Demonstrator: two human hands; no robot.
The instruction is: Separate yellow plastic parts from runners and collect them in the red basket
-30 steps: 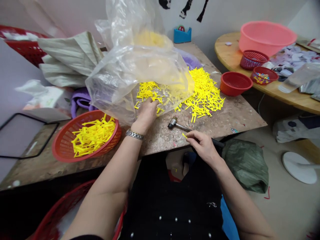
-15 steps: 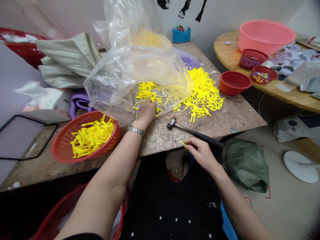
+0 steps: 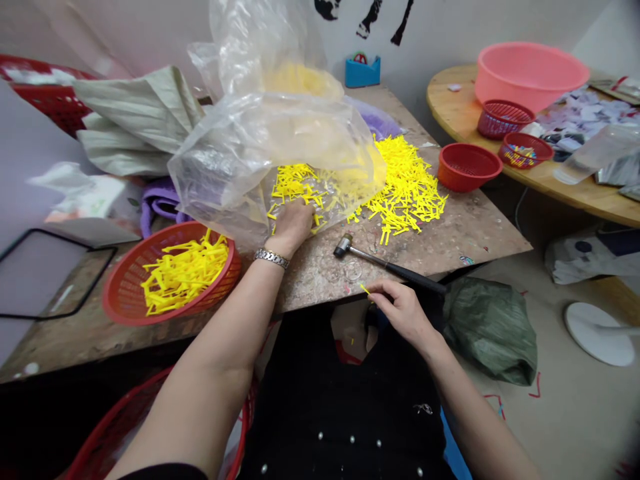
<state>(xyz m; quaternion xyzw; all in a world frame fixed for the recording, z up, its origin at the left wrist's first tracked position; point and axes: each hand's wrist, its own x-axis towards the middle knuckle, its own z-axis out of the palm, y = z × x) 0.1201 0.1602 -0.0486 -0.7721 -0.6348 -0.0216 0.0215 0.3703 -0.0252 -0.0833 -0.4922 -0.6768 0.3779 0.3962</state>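
My left hand, with a metal watch band at its wrist, reaches into the mouth of a clear plastic bag. Its fingers curl down among loose yellow plastic pieces; what they hold is hidden. Between thumb and fingertips, my right hand pinches one small yellow plastic piece just over the table's front edge. A hammer with a black handle lies beyond that hand. Farther back and to the right of the bag is a larger yellow heap.
To the left, an orange-red basket holds more yellow pieces. A red bowl sits at the table's right edge. The round wooden table carries a pink basin and small baskets. A dark green sack is below on the right.
Both hands have stayed almost in place. My left hand has turned slightly among the yellow pieces, and my right hand still pinches its piece.
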